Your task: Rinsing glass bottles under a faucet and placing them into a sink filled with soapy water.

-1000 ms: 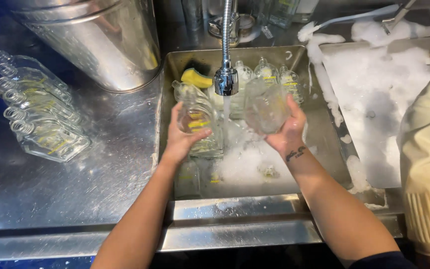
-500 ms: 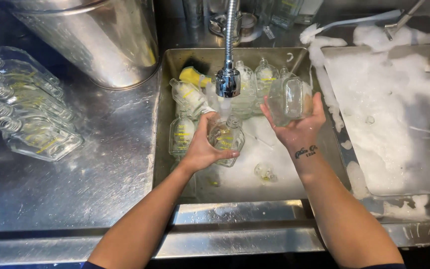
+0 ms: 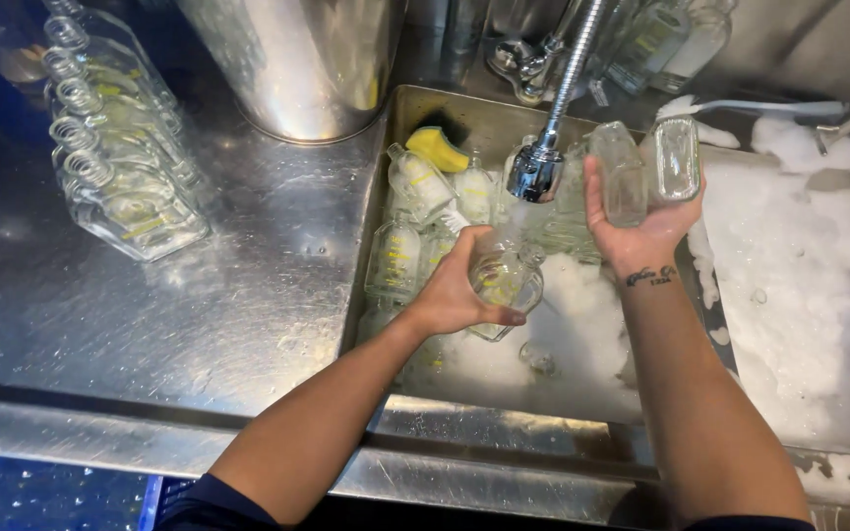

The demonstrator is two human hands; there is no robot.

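My left hand grips a clear glass bottle just under the faucet head, over the foamy steel sink. Raised at the sink's right edge, my right hand holds two clear glass bottles side by side, upright. Several more clear bottles with yellow print lie in the sink's suds, beside a yellow sponge.
A row of washed bottles lies on the steel counter at left. A large metal pot stands behind the sink. A second basin full of foam lies to the right, a white brush at its back edge.
My left hand has picked a bottle out of the sink and brought it under the faucet. My right hand has lifted its bottles up and to the right.
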